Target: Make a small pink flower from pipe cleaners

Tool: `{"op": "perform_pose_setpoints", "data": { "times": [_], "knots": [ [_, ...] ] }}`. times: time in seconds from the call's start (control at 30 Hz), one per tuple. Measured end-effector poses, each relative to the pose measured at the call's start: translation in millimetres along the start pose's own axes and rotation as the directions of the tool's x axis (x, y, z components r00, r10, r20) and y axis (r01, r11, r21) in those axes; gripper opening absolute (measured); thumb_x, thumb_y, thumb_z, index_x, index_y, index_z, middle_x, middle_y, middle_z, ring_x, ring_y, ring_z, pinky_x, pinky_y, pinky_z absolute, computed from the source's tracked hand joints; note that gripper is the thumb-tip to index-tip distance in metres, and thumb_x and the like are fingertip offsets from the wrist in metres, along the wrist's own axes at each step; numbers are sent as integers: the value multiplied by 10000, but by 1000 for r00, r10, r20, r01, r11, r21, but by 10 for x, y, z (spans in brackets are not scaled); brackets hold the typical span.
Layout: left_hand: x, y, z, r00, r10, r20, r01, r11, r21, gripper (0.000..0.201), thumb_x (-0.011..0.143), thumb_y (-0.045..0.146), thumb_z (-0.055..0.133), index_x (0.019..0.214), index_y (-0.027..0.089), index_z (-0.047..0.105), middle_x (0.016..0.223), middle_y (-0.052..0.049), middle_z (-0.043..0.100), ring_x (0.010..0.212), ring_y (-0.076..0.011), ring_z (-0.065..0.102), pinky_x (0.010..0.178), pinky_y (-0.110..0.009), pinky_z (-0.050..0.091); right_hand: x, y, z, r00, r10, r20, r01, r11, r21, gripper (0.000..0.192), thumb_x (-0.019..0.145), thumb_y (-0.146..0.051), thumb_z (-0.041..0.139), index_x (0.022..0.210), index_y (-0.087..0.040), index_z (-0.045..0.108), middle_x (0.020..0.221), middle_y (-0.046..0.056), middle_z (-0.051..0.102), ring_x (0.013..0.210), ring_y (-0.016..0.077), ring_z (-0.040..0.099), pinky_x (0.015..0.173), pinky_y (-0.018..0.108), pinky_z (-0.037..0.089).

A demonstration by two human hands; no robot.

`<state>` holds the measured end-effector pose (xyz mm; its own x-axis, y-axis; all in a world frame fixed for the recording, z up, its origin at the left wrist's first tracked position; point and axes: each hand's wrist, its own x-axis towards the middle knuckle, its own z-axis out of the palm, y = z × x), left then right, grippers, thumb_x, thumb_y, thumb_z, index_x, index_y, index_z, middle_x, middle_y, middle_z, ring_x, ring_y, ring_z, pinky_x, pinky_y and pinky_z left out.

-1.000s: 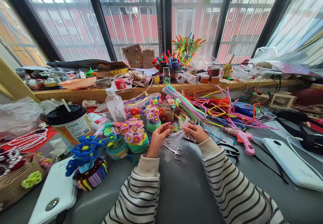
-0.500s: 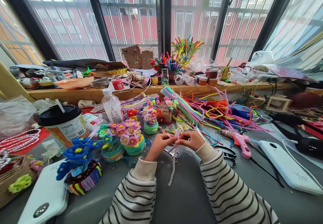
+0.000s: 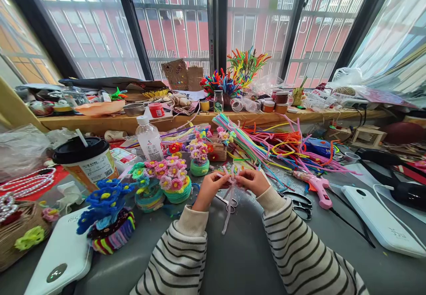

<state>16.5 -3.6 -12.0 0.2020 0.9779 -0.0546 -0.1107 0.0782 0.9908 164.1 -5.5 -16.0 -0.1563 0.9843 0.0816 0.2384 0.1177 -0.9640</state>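
- Both hands meet over the grey table (image 3: 239, 259), pretty much dead centre in the head view. My left hand (image 3: 209, 189) and right hand (image 3: 253, 181) are each pinched on the same pale pink pipe cleaner (image 3: 228, 206), thumbs and fingertips clenched at its top, where it looks twisted into little loops. The loose tail hangs down toward 6 o'clock.
- Small scissors (image 3: 229, 202) lie right under that tail, partly hidden by it. A second, black-handled pair (image 3: 301, 204) sits at 3 o'clock from the right hand, with the pink glue gun (image 3: 316, 186) just past it.
- At 9 o'clock from the left hand there's a finished pink flower pot (image 3: 175, 182), and a blue flower piece (image 3: 106, 215) further out toward 8. The big heap of loose pipe cleaners (image 3: 266, 146) is up at 1 o'clock.
- Risks as I see them: the grip is only fingertips on a thin fuzzy wire, so if one pinch loosens the loops could spring open. I'd guess that's the most likely slip.
- The dangling tail could snag the scissors underneath and drag them along if the hands lift.
- The left elbow is close to the blue flower piece, so a wide swing could knock it. The cup with the straw (image 3: 83, 159) at 10 o'clock could tip the same way.
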Motion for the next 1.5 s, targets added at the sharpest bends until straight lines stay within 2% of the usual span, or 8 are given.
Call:
{"op": "perform_pose_setpoints", "data": {
  "times": [0.13, 0.3, 0.57, 0.73, 0.9, 1.07, 1.4, 1.5],
  "knots": [
    [1, -10, 2, 997, 5, 77, -11, 997, 79, 221, 534, 317, 613, 630, 123, 568, 564, 12, 565, 532, -78, 510, 509, -182, 396, 13, 10, 18, 999, 35, 34, -40, 986, 159, 236, 556, -353, 574, 616, -153, 463, 502, -15, 541, 459, 101, 514, 379, 188, 363],
    [-11, -15, 14, 987, -29, 156, 7, 990, 139, 253, 517, 339, 620, 602, 105, 573, 523, -9, 571, 484, -87, 502, 472, -191, 359, 21, 11, 13, 999, 20, 51, -28, 986, 163, 230, 548, -350, 585, 587, -152, 476, 462, -41, 503, 414, 70, 462, 371, 178, 337],
    [-39, 23, 21, 989, -103, 108, 115, 987, -112, 218, 514, 306, 638, 587, 119, 552, 519, 5, 584, 495, -87, 528, 493, -183, 362, 25, -12, 55, 995, 86, -48, -62, 925, 376, 284, 499, -403, 602, 521, -157, 461, 426, -60, 446, 382, 49, 384, 388, 192, 292],
    [-65, 48, 26, 997, -66, 27, 72, 950, -303, 193, 526, 277, 639, 610, 126, 553, 551, 24, 575, 520, -72, 530, 523, -174, 372, 20, -31, 85, 984, 174, 34, -165, 825, 541, 294, 442, -391, 637, 499, -168, 454, 443, -57, 428, 379, 44, 363, 391, 196, 292],
    [-70, 38, 31, 998, -34, 46, 45, 960, -277, 177, 557, 285, 617, 609, 127, 554, 531, 22, 564, 503, -70, 516, 514, -174, 362, 19, -24, 88, 985, 173, 11, -151, 831, 535, 287, 442, -403, 637, 501, -170, 480, 451, -49, 427, 405, 55, 379, 405, 200, 312],
    [-49, 1, 56, 992, -15, 123, 38, 981, -191, 211, 534, 295, 629, 634, 120, 571, 570, 9, 566, 512, -69, 494, 526, -185, 363, 41, 23, 80, 990, 73, -121, -8, 882, 470, 283, 510, -412, 610, 575, -152, 520, 472, -48, 466, 424, 50, 396, 437, 196, 321],
    [-25, 16, 31, 996, 86, -8, -87, 987, -138, 256, 550, 351, 597, 676, 134, 542, 596, 21, 539, 565, -79, 504, 585, -201, 403, 45, 19, 16, 996, 56, -74, -26, 932, 361, 317, 496, -432, 618, 601, -137, 566, 497, -12, 529, 436, 71, 443, 438, 208, 358],
    [-28, 19, 22, 995, 99, -19, -100, 989, -107, 255, 553, 335, 600, 692, 130, 544, 610, 10, 552, 568, -92, 517, 586, -219, 424, 26, -9, 8, 998, 70, 6, -68, 940, 335, 331, 487, -414, 629, 661, -136, 585, 535, -11, 552, 473, 82, 483, 452, 209, 385]
  ]
}}
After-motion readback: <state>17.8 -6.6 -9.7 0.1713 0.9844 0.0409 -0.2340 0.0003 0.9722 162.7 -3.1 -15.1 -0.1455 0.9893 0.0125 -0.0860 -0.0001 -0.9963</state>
